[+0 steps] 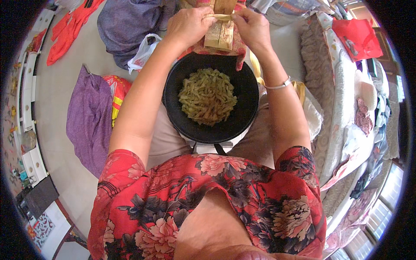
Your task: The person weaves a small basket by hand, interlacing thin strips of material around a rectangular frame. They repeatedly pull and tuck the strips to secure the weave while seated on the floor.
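Both my arms reach forward past a black pan (173, 99) between my legs. My left hand (190, 26) and my right hand (253, 28) are closed on opposite ends of a pale yellow strip (222, 17). It stretches between them, just above a light wooden block (219, 39), and I cannot tell what it is made of. The block rests on a red patterned cloth (195, 48). Inside the pan lies a heap of short greenish-brown pieces (208, 96), their kind unclear. A silver bangle (279, 83) circles my right wrist.
On the left floor are a purple cloth (89, 117), a red and yellow bag (117, 93), a white plastic bag (143, 54) and a dark blue cloth bundle (125, 30). To the right, a cloth-covered bed or seat (323, 65) carries a red bag (357, 39) and clothes.
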Motion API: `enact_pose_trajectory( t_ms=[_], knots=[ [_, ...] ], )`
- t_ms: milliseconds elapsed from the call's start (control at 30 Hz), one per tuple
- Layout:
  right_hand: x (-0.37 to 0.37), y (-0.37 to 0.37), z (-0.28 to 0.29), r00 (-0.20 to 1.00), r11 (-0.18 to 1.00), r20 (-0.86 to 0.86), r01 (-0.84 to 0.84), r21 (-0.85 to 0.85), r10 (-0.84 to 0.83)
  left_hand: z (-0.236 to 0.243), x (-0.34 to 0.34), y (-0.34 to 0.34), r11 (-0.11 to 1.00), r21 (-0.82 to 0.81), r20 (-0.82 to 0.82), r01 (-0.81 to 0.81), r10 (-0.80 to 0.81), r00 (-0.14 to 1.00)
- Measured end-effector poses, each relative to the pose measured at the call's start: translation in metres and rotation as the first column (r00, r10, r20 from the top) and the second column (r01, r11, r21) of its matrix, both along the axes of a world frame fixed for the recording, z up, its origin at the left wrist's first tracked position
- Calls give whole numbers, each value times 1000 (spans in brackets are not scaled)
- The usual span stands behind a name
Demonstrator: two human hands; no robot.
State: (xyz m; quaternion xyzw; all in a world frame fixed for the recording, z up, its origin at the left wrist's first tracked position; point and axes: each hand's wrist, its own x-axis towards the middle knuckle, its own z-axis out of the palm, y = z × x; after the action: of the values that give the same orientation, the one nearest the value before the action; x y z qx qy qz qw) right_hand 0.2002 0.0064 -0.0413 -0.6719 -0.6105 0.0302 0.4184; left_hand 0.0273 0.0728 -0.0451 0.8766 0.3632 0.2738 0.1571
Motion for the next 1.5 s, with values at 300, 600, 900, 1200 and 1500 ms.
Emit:
enact_pose_trajectory(
  t_ms=[300, 600, 900, 1200, 1500],
  knots=[
    [-5, -26, 16, 689, 815, -721, -454, -360, 66, 10, -18, -43, 937, -318, 26, 143, -142, 989],
    [-48, -53, 22, 21, 605, -998, -796, 22, 65, 8, -19, -32, 281, -176, 927, 943, 370, 63],
    [-57, -63, 40, -320, 638, -931, -683, 356, 177, 49, -19, -43, 987, 98, 867, -126, -22, 497],
    [-59, -56, 6, 919, 970, -316, -243, 18, 236, 16, -7, -73, 946, -161, 666, 280, -106, 738],
    [-35, -59, 16, -229, 506, -972, -845, 174, -49, 28, -17, -61, 943, 298, 413, 145, -265, 871]
  ],
)
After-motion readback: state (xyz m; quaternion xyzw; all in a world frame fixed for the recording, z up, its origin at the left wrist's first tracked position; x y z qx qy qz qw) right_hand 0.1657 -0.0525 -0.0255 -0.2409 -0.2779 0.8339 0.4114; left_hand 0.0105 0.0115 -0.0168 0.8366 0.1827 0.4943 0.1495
